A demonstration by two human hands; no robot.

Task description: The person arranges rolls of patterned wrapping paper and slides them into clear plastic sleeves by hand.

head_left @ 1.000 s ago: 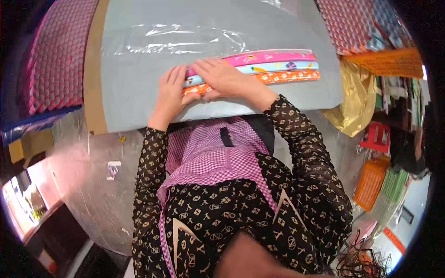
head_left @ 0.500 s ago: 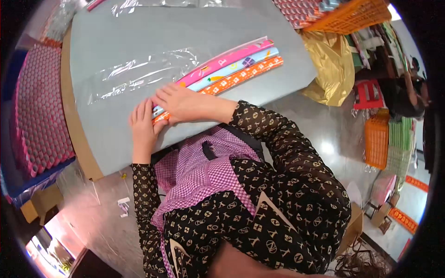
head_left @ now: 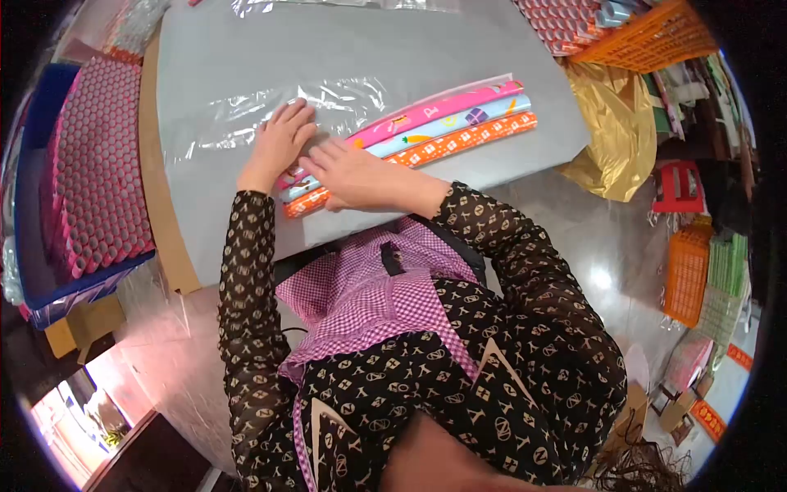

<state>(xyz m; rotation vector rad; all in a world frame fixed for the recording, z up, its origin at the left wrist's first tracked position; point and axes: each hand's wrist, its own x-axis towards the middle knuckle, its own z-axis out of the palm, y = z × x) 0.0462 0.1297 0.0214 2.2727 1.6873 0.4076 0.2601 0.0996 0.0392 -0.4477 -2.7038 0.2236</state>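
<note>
Three rolls of patterned wrapping paper lie side by side on the grey table: a pink roll, a light blue roll and an orange roll. My right hand rests across their near-left part, fingers stretched out and lying flat over the paper. Just left of it, my left hand reaches forward past the rolls' left ends, fingers extended at the edge of a clear plastic sleeve. That sleeve lies flat behind the rolls. Whether the left fingertips pinch any film is not visible.
More clear plastic lies at the grey table's far edge. Left stands a blue crate with many stacked pink rolls. At back right are an orange basket and gold sheeting.
My left hand has left the rolls' left ends and moved forward to the plastic sleeve. My right hand stays on the rolls. The whole view has shifted slightly.
</note>
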